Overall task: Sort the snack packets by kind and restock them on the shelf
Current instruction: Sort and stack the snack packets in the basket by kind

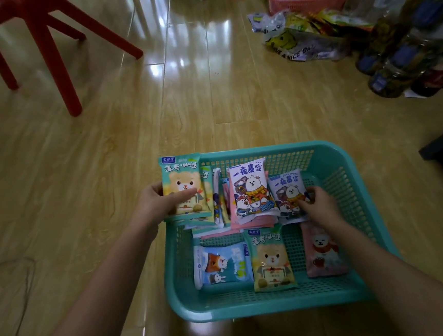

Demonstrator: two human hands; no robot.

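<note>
On the glossy wood floor [121,139] sits a teal plastic basket [254,309] holding the snack packets. The left hand [159,202] grips a teal bear packet [182,182] upright over the basket's far left corner, with the thumb lying across the packet's front and more packets bunched behind it. The right hand [320,207] pinches the lower corner of a small purple polar-bear packet [288,188], fingers curled on it. Just beside that one, a larger purple polar-bear packet [249,187] leans on a pile of pink packets [249,223] in the middle of the basket. Along the near side lie three flat packets: a blue rabbit packet [222,265], a second teal bear packet [271,260] touching it, and a pink bear packet [323,255] partly under the right forearm. Farther off stand a red stool [42,36], a pink basket [307,2], a printed plastic bag [292,41] of snacks and several blurred bottles [398,53].
</note>
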